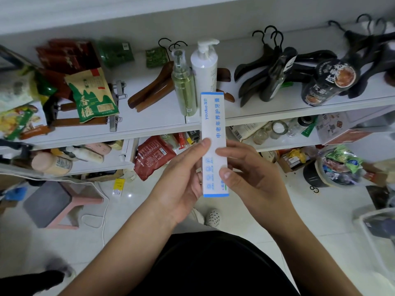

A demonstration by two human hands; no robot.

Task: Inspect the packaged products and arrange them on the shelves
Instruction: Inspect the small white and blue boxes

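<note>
- We hold a long white-and-blue toothpaste box (213, 144) upright in front of us, its printed face towards us and both ends showing.
- Our left hand (181, 184) has its grip closed on the box's left side: the thumb presses the left edge, and the fingers curl behind where we cannot see them.
- Our right hand (254, 180) has its grip closed on the box's lower right side, with forefinger and thumb lying across the front face.
- The box is in the air, touching no shelf; its top end overlaps the front edge of the upper shelf (149, 120).
- Just behind the box's top stand a white pump bottle (204, 67) and a green spray bottle (184, 86).
- Left of the box lie wooden hangers (154, 90), and further left a green-and-tan snack bag (94, 97).
- Right of the box are black hangers (277, 69) and a dark jar (327, 82).
- Just left of the box, lower down, sits a red pouch (152, 157).
</note>
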